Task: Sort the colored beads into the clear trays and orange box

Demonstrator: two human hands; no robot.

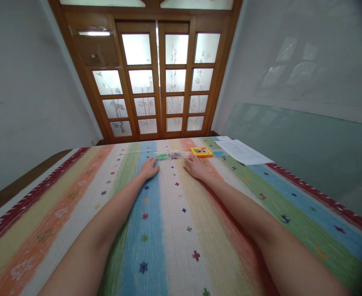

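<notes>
We see our two bare hands stretched forward, palms down, over a striped tablecloth [175, 213]. Our left hand [149, 167] lies with its fingers extended and its thumb a little apart, at the left end of a flat piece of clear plastic [173, 156] that shows green at one end and dark grey toward the other. Our right hand [195, 166] has its fingers loosely spread at the right end of that plastic, so the plastic lies between our hands, near the far edge of the table. We cannot tell whether our fingertips press on it or only rest beside it. A yellow box [201, 152] with a red picture on top lies just beyond our right fingers; whether they touch, we cannot make out. Next to the box, on its right, is something small and blue [218, 153], and farther right we have white paper [244, 152] lying flat near the corner. Beyond the table stand wooden doors [157, 82] with frosted panes, between pale walls [29, 82].
</notes>
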